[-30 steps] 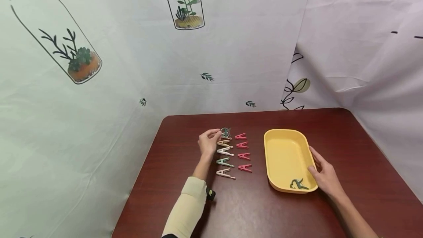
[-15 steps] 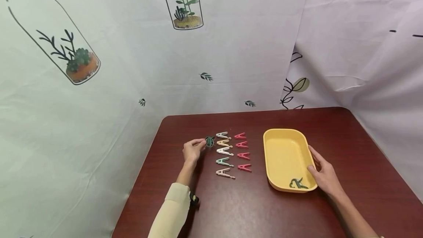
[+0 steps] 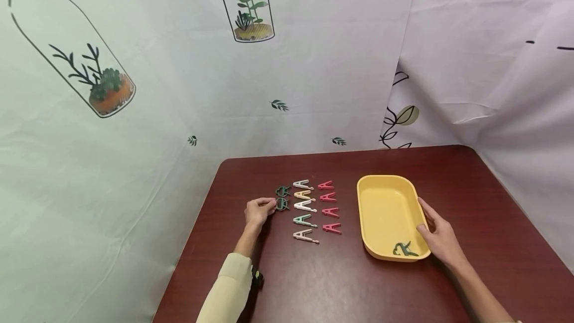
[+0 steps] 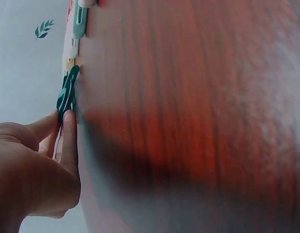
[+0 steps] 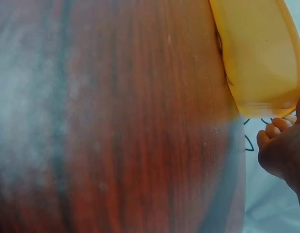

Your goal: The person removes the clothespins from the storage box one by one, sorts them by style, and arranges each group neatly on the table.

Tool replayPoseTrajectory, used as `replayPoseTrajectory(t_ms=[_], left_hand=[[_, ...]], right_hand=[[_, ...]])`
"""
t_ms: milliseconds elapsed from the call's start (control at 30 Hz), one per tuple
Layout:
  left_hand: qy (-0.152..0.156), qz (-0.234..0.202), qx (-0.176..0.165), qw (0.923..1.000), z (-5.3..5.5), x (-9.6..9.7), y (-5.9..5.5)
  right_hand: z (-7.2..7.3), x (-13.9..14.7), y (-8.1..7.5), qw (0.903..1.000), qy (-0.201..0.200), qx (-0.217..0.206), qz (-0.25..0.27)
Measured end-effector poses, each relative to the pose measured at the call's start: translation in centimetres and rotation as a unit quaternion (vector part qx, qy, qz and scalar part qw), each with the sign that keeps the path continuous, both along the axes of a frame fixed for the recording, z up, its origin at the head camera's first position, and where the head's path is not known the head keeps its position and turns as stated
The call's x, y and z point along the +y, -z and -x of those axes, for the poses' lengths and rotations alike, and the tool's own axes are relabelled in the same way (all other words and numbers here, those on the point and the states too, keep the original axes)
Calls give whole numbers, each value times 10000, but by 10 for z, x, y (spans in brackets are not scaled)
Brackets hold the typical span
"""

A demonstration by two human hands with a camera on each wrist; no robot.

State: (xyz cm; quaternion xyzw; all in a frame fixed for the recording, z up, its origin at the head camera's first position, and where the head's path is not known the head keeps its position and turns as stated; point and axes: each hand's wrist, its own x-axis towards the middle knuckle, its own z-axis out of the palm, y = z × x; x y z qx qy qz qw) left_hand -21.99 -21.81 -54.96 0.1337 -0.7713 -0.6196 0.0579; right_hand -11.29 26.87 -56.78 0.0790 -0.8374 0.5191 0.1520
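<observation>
In the head view my left hand (image 3: 259, 212) pinches a dark green plant clip (image 3: 281, 204) with a round loop, low over the table left of the clothespins. Just beyond it lies a similar green clip (image 3: 283, 191). The left wrist view shows thumb and fingertips on the clip (image 4: 67, 94), seen edge-on. My right hand (image 3: 441, 238) grips the right rim of a yellow tray (image 3: 390, 258), thumb over the edge and fingers outside. Another green plant clip (image 3: 405, 248) lies in the tray's near end. In the right wrist view, the hand (image 5: 285, 150) is partly cut off beside the tray (image 5: 261, 63).
Right of the green clips stands a column of clothespins in white, yellow, mint (image 3: 305, 220) and beige (image 3: 306, 236). A second column of red clothespins (image 3: 332, 228) lies between it and the tray. The brown table (image 3: 341, 283) meets a printed curtain (image 3: 314, 88) behind.
My left hand has carried a green plant clip left from the top white clothespin, then slightly nearer, so two green clips now show there. The right hand keeps its grip on the tray.
</observation>
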Motion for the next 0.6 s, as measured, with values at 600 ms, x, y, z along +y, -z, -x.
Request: replayPoseTrajectory(t_ms=[600], left_hand=[[46,1200,9,9928,0,-2,3]], right_hand=[[0,-1,0,10000,16,-75,53]])
